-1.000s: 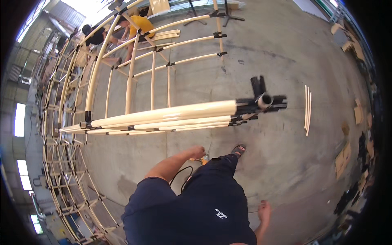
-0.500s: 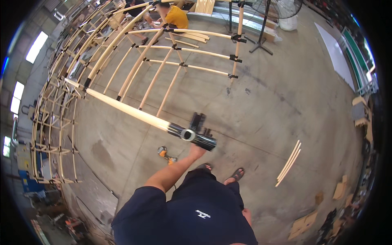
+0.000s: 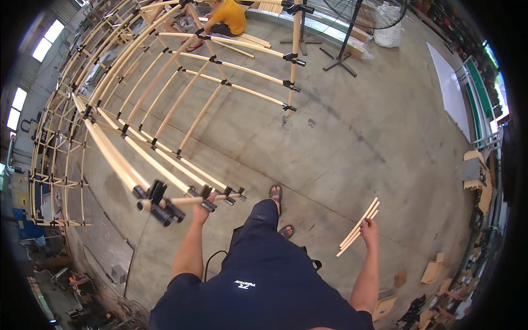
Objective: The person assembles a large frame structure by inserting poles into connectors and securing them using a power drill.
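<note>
Nearest, left hand [image 3: 202, 212] is up at the near end of the pale tube frame [image 3: 113, 151], at a cross tube beside black joints [image 3: 158, 191]; fingers look bent around it, but the tube and joints hide part, so can't tell how closed the grip is. Right hand [image 3: 369, 230] hangs out to the right with fingers curled, overlapping the loose pale rods [image 3: 358, 224] in view; can't tell if it touches or holds any. Step in hand, by my read: steadying or handling the frame's near end. Next move would call for a sure left grip, and the right hand's contact checked. Sandalled feet [image 3: 275, 193] stand on grey, stained concrete floor [image 3: 247, 157] with a seam across it. Frame runs from near left to far; more racks [image 3: 52, 179] at far left. Cardboard [image 3: 434, 269] right; white panel [image 3: 451, 91] far right. Farthest: seated co-worker in yellow [image 3: 231, 19], black stand fan [image 3: 377, 11], white sack [image 3: 388, 33].
</note>
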A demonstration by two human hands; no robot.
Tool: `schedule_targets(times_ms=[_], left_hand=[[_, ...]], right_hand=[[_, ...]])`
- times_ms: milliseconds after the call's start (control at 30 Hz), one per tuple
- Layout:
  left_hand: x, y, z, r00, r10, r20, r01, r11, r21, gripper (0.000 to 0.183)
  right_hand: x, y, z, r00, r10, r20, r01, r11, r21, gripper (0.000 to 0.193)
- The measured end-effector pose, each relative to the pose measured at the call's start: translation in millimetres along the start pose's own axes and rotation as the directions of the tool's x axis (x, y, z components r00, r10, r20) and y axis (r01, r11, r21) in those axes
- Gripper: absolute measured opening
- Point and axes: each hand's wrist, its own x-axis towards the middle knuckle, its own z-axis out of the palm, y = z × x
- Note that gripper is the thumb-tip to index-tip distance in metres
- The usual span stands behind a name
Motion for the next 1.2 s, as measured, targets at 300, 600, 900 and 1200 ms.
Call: schedule_targets(times_ms=[300,600,900,1200], left_hand=[[-22.7,8.4,33.6,0.951,-0.075,-0.299,0.082,0.997,0.010,0.041],[-99.9,-23.5,64.3,0.721,-0.571,-0.394,0.565,0.813,-0.144,0.041],[-73.6,131.9,96.2,0.559,-0.538,-0.631,0.394,0.842,-0.369,0.047],[-15.9,167.8,100.7,0.312,-0.687,-0.656,0.498,0.707,-0.503,0.034]], right_hand=[[166.5,-288.3,122.8,0.862,-0.386,0.328,0.456,0.874,-0.170,0.043],[305.8,-576.9,295.7,0.888,-0.431,0.158,0.439,0.899,-0.015,0.077],[408.2,-654.1,410.2,0.929,-0.343,-0.139,0.330,0.938,-0.108,0.086],[403.3,-647.4,354.6,0.795,-0.553,0.250,0.567,0.823,0.017,0.058]])
